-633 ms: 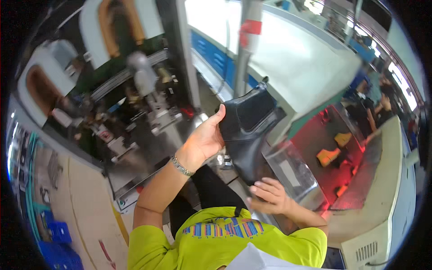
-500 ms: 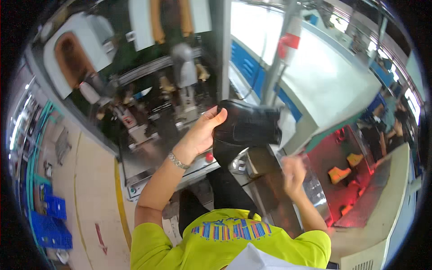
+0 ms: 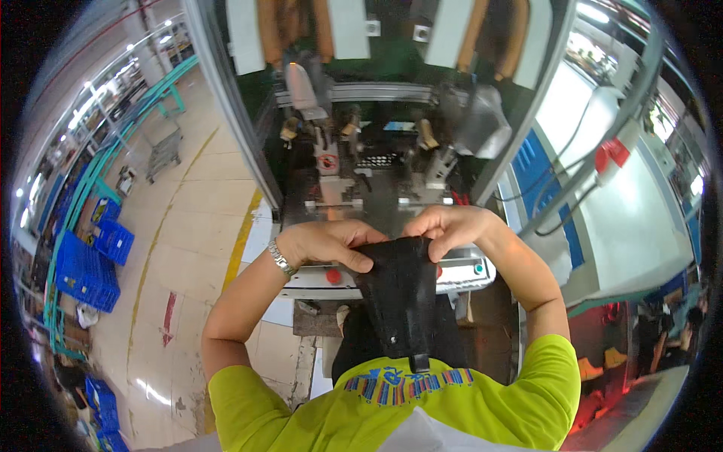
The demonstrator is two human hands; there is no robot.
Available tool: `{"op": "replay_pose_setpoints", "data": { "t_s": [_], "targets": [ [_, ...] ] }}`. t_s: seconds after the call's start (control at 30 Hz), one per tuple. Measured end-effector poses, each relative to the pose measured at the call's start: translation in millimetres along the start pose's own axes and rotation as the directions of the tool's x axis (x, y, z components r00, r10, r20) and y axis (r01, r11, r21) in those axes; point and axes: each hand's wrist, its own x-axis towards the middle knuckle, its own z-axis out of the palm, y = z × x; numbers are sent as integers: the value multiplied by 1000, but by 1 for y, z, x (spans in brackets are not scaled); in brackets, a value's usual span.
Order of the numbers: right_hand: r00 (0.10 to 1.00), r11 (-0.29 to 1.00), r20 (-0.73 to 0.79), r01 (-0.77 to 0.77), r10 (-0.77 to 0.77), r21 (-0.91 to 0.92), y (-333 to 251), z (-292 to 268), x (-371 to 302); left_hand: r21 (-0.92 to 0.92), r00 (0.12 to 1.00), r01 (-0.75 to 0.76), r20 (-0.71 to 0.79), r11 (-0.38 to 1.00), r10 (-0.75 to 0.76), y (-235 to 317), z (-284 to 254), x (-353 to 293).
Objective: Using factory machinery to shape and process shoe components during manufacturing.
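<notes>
A black boot upper, limp and without a sole, hangs in front of my body with its top edge up. My left hand grips its upper left corner between thumb and fingers. At the opposite corner, my right hand pinches the edge with thumb and fingers. Both hands are just above the front edge of a machine with a red button. Beyond them stand a pale form on the left and a plastic-covered form on the right, with metal clamps below.
Grey frame posts flank the machine. Blue crates stand along the floor at left. A white machine cabinet is at right, near a red-lit area holding orange shoe pieces. A cable hangs by the right post.
My right hand has come from the right side and taken hold of the boot upper. My view and body have turned left to face the machine, and the upper now hangs upright between both hands.
</notes>
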Motion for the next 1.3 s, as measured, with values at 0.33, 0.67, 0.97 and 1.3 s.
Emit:
{"op": "replay_pose_setpoints", "data": {
  "t_s": [0.33,0.67,0.97,1.3],
  "targets": [
    [850,922,-369,382,-377,-60,-34,-35,58,297,932,-105,-303,949,198,43,-58,-95],
    [406,789,-696,470,-592,-396,-68,-134,142,457,221,-624,-675,634,704,74,-159,-45],
    [280,828,-819,432,-500,-358,-73,-161,154,288,338,-650,-720,704,606,77,-196,-40],
    [77,841,-938,472,-337,-264,-76,-213,167,311,-14,-757,-887,575,462,94,-211,-5]
  ]
}}
